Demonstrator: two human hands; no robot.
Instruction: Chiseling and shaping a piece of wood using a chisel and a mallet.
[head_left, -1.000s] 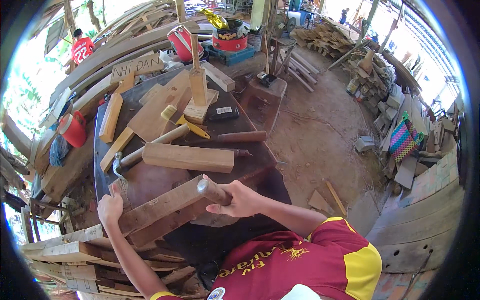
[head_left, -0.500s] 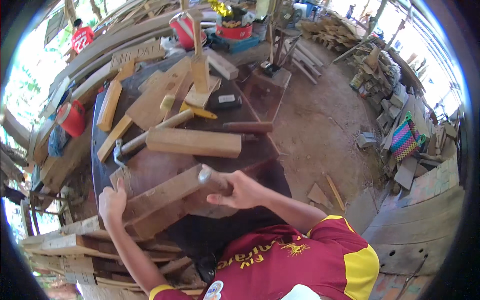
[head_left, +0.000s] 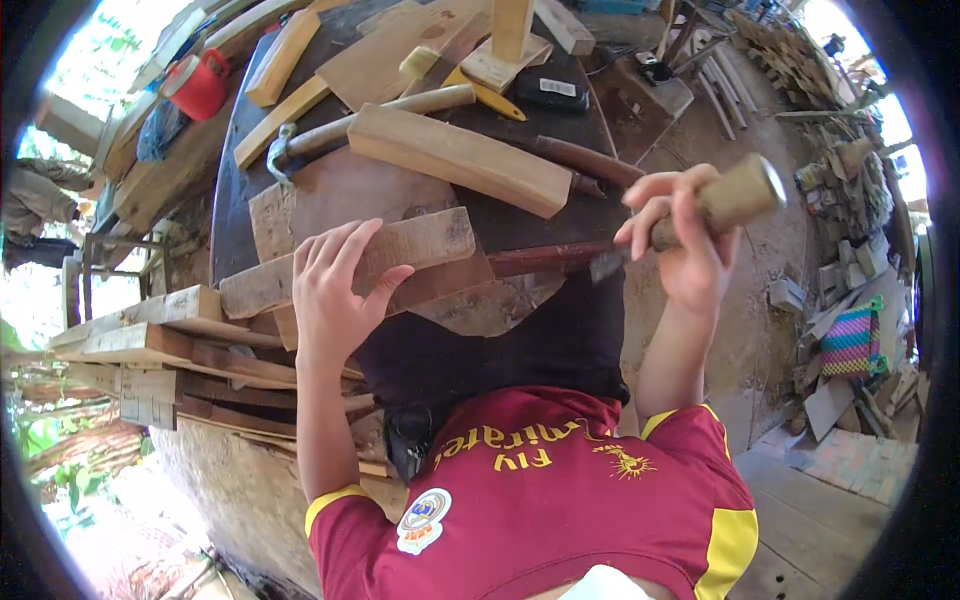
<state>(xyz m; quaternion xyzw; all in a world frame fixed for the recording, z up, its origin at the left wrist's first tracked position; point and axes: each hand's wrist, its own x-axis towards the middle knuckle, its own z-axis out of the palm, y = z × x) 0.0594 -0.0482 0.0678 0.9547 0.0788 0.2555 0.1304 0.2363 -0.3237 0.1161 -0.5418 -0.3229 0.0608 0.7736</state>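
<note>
My left hand (head_left: 338, 290) lies over a long wooden block (head_left: 430, 240), fingers across its top and thumb along the near side. Lifted to the right of the block, my right hand (head_left: 690, 235) is closed around a chisel (head_left: 745, 195). Its round wooden handle points up to the right, and its short dark blade shows below the fingers. Beyond the block, a squared timber (head_left: 460, 160) lies slantwise on the dark table (head_left: 235, 190). A hammer (head_left: 375, 128) rests behind that timber, its metal head at the left.
A yellow-handled brush (head_left: 490, 97), a black box (head_left: 550, 94) and a dark red-brown rod (head_left: 590, 160) are farther back. Stacked planks (head_left: 140, 345) fill the left side near my left arm. A red container (head_left: 196, 86) stands at the far left, a woven bag (head_left: 850, 340) at the right.
My right hand has lifted the chisel away from the block, up and to the right. My left hand has shifted from the block's left end onto its middle. The view has tilted downward.
</note>
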